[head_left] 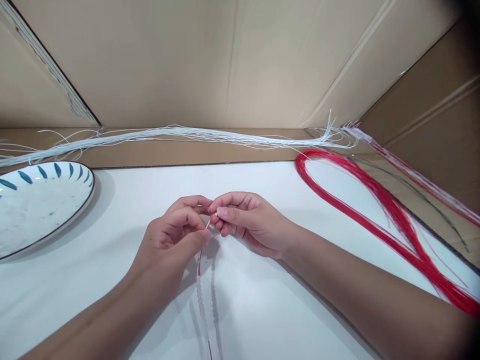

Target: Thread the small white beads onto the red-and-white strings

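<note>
Over the white tabletop, left hand and right hand meet at a thin strand

Right at the centre, it's all fingertips! The left hand pinches the strand between thumb and index finger, the other fingers curled loosely in behind. Up against it comes the right hand, thumb and index pressed together around a tiny white piece at the strand's upper end; whether that's a bead or a knot is too small to call. The fingertips of the two hands are touching or nearly so. Down from the left thumb runs the strand, red showing in places, a clear, bumpy stretch between, off to the bottom edge with its shadow alongside.

Out on the left, a white plate with blue-green strokes and a dark rim sits well apart from the hands. Across the back, a long bundle of white strands stretches over the brown cardboard strip, in front of the tall cardboard wall. Over to the right, a bundle of red strands bends in a big loop and sweeps down beyond the right forearm. Further out lie a dark strip and a pink-and-red bundle, slanting along the cardboard.
</note>
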A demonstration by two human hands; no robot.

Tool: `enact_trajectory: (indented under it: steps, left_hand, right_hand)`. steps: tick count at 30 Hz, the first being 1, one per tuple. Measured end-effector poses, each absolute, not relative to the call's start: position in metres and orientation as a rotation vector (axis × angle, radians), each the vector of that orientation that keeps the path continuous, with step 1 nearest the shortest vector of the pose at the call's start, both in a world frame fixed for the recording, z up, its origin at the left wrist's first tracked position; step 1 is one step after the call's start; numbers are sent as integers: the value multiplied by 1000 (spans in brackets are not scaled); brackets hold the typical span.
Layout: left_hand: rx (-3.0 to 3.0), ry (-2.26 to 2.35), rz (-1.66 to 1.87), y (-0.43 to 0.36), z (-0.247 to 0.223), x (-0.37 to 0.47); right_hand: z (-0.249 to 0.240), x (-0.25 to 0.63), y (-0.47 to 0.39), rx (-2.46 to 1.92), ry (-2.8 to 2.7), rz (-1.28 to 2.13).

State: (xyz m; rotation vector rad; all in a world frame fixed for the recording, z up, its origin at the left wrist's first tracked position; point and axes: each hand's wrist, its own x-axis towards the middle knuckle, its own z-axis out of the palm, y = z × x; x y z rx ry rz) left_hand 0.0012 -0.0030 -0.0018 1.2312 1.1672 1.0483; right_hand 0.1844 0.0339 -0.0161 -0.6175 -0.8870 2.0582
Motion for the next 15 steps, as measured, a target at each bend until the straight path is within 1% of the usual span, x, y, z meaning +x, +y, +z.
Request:
enact_trajectory:
  steps: [15]
  left_hand:
    - [1227, 1153, 1043, -3, 0, 6]
  right_hand:
    - [-17, 186, 34, -582, -930, 2057]
